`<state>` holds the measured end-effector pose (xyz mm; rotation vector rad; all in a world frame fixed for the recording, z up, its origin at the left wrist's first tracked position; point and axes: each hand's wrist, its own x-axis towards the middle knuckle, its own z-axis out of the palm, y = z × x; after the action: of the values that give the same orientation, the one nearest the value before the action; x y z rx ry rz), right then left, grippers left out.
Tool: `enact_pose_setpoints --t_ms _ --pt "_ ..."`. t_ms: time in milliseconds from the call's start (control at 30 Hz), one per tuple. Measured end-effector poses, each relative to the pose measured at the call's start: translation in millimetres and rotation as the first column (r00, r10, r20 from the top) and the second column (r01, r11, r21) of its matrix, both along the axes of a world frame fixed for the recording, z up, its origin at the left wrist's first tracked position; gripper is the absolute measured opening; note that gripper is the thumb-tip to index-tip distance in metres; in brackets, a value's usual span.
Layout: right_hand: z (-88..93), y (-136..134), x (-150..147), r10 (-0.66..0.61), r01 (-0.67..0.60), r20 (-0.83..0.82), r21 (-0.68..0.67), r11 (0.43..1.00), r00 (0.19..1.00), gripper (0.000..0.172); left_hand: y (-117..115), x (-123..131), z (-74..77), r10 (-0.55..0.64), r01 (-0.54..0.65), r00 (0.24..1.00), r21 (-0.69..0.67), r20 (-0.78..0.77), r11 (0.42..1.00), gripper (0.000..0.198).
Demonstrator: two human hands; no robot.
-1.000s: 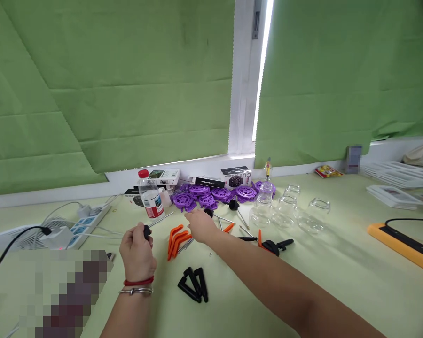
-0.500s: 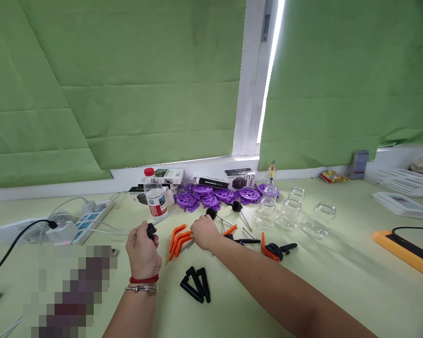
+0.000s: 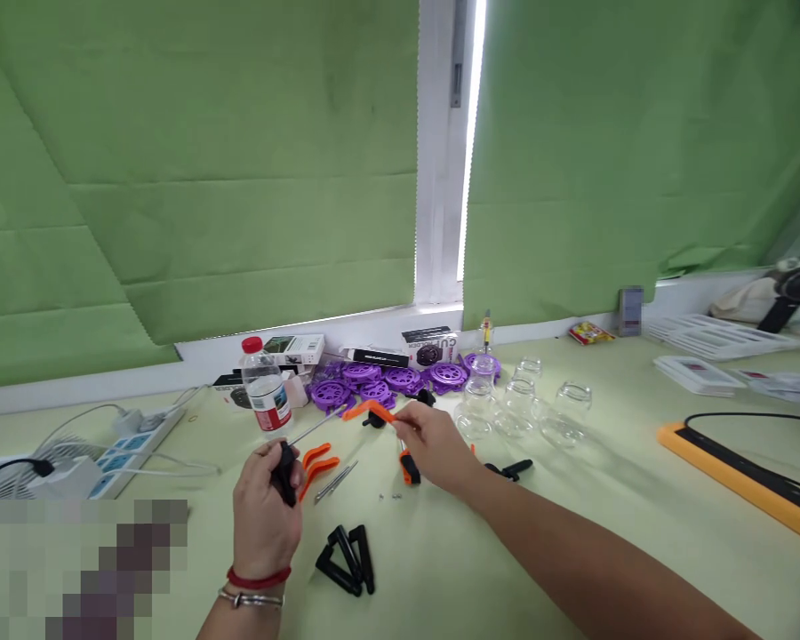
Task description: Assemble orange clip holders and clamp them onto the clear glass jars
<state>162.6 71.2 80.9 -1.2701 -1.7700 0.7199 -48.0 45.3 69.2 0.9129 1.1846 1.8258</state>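
My left hand (image 3: 265, 511) is closed round the black handle of a screwdriver (image 3: 285, 471), whose metal shaft points up and right. My right hand (image 3: 433, 444) pinches an orange curved plastic piece (image 3: 368, 411) and holds it lifted above the table. Two more orange pieces (image 3: 318, 464) lie on the table just right of my left hand, beside loose metal rods (image 3: 335, 481). Three black plastic pieces (image 3: 345, 558) lie in front of my hands.
Purple round parts (image 3: 373, 384), small boxes and a water bottle (image 3: 262, 391) stand at the back by the green blinds. Several clear glass jars (image 3: 520, 407) sit to the right. A power strip (image 3: 124, 438) lies left; an orange-edged device (image 3: 740, 467) lies far right.
My right hand has taken one orange piece from the pile and lifted it off the table. My left hand keeps the screwdriver and has shifted slightly. The view turned a little.
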Motion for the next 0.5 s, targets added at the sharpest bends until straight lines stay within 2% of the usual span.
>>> enact_pose_setpoints --t_ms 33,100,167,267,400,500 --pt "-3.0 -8 11 -0.023 0.002 -0.2 -0.102 0.995 0.98 0.018 -4 9 -0.3 -0.09 0.09 0.995 -0.008 0.035 0.996 0.019" --pt "-11.8 -23 29 -0.08 -0.055 -0.492 -0.255 0.965 0.867 0.023 -13 27 -0.8 -0.243 0.248 0.965 -0.033 0.101 0.968 0.021" --pt "-21.7 -35 38 -0.14 -0.104 -0.641 -0.327 0.939 0.755 0.029 -22 44 -0.8 -0.317 0.327 0.94 -0.067 0.122 0.943 0.025" --pt "-32.7 -45 43 -0.19 -0.139 -0.712 -0.377 0.916 0.676 0.033 -31 58 0.0 -0.346 0.356 0.932 -0.094 0.105 0.93 0.027" --pt "-37.5 -47 41 -0.177 -0.169 -0.706 -0.391 0.905 0.685 0.035 -32 60 -0.1 -0.346 0.353 0.935 -0.104 0.074 0.93 0.028" --pt "-38.3 -47 41 -0.155 -0.184 -0.697 -0.385 0.904 0.7 0.036 -30 59 -1.8 -0.389 0.393 0.919 -0.104 0.061 0.914 0.029"
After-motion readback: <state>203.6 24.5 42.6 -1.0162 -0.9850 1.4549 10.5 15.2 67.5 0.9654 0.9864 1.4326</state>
